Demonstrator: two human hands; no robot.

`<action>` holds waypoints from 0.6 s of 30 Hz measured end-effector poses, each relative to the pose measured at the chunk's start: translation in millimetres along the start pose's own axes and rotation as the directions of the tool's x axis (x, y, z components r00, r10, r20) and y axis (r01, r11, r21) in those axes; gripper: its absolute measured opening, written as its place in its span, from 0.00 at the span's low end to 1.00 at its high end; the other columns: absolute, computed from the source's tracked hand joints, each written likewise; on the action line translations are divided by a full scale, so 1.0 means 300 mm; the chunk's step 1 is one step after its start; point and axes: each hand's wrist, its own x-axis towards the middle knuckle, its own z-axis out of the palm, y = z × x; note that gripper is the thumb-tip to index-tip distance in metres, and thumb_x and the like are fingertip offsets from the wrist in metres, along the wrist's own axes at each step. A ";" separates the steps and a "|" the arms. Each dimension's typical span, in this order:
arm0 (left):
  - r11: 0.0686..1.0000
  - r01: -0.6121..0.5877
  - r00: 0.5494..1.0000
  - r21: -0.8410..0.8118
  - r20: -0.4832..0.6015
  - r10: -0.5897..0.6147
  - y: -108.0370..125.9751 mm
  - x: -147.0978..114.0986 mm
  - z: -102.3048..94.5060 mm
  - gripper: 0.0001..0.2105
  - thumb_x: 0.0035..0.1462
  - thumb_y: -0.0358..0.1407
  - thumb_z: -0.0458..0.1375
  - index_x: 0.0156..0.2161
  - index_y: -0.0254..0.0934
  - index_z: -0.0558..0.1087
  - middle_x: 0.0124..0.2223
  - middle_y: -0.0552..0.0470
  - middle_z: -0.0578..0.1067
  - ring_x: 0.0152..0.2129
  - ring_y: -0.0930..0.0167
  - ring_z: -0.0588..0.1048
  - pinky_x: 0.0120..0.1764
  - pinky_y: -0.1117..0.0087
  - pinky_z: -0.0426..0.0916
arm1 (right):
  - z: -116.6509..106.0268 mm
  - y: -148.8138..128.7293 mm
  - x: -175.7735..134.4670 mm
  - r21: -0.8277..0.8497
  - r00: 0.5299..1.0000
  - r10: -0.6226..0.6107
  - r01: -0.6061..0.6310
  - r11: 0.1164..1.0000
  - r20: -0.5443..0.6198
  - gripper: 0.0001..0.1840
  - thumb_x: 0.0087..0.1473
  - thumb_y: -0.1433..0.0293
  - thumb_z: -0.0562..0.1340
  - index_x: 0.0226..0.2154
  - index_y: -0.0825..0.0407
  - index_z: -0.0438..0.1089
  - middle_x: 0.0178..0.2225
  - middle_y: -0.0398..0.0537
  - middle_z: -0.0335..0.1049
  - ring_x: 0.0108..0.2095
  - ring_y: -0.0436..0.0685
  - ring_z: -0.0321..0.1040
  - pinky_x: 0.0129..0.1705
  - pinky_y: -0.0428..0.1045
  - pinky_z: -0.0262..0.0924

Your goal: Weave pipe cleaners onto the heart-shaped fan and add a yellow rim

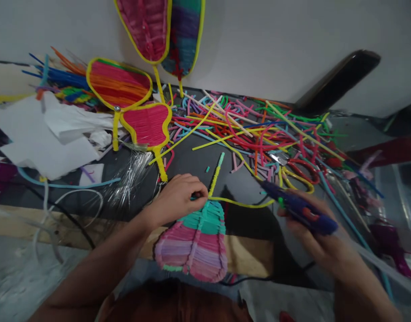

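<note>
A fan-shaped piece (192,241) wound from pipe cleaners, in pink, lilac and teal, lies at the table's front edge, its stem (215,179) pointing away from me. The stem is yellow with a pale green tip. My left hand (182,197) is closed at the fan's neck, its fingertips pinching there. From that spot a loose yellow pipe cleaner (249,205) runs right. My right hand (309,228) grips a dark blue glue gun (304,210), its nozzle pointing left, above the table. A translucent glue stick (370,255) trails from its back.
Finished-looking fans (120,85) stand or lean at the back left. A heap of coloured pipe cleaners (232,118) spreads along the wall. Scissors with red and yellow handles (304,172) lie near the glue gun. White paper (47,143), clear strands (133,174) and a dark phone-like slab (341,80) are around.
</note>
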 end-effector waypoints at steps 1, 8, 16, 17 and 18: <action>1.000 0.021 1.000 -0.008 -0.012 -0.021 0.007 0.003 0.003 0.06 0.53 0.33 0.54 0.30 0.39 0.74 0.30 0.55 0.74 0.32 0.71 0.69 0.39 0.69 0.58 | -0.018 0.019 -0.020 -0.151 0.998 -0.009 -0.001 0.989 -0.065 0.28 0.57 0.61 0.57 0.59 0.46 0.53 0.41 0.53 0.69 0.36 0.59 0.69 0.37 0.52 0.65; 0.988 0.150 0.988 -0.028 -0.040 -0.151 0.032 0.023 0.016 0.05 0.49 0.33 0.56 0.28 0.38 0.75 0.27 0.55 0.74 0.29 0.70 0.70 0.36 0.69 0.60 | -0.097 0.211 -0.156 -0.701 0.991 -0.137 0.101 0.706 0.005 0.31 0.58 0.65 0.52 0.62 0.50 0.49 0.32 0.58 0.69 0.33 0.67 0.65 0.35 0.60 0.61; 0.992 0.127 0.991 0.003 -0.031 -0.127 0.041 0.027 0.023 0.05 0.51 0.34 0.56 0.30 0.39 0.75 0.29 0.55 0.75 0.30 0.71 0.71 0.38 0.68 0.59 | 0.055 -0.065 -0.009 -0.388 0.910 -0.371 0.280 0.878 -0.183 0.22 0.55 0.76 0.57 0.52 0.47 0.63 0.46 0.55 0.68 0.46 0.62 0.65 0.47 0.58 0.62; 0.993 0.117 0.992 0.008 -0.036 -0.117 0.042 0.027 0.025 0.05 0.51 0.34 0.56 0.30 0.39 0.75 0.29 0.55 0.75 0.30 0.71 0.70 0.38 0.68 0.59 | 0.105 -0.109 0.037 -0.336 0.904 -0.404 0.342 0.878 -0.137 0.20 0.55 0.76 0.57 0.51 0.48 0.64 0.45 0.53 0.69 0.46 0.60 0.65 0.48 0.56 0.62; 0.994 0.110 0.993 0.012 -0.041 -0.110 0.043 0.027 0.027 0.05 0.51 0.34 0.56 0.30 0.40 0.75 0.29 0.56 0.74 0.30 0.71 0.70 0.38 0.68 0.59 | 0.154 -0.142 0.081 -0.301 0.900 -0.429 0.388 0.871 -0.081 0.17 0.56 0.76 0.57 0.49 0.49 0.65 0.44 0.52 0.70 0.45 0.59 0.65 0.48 0.54 0.63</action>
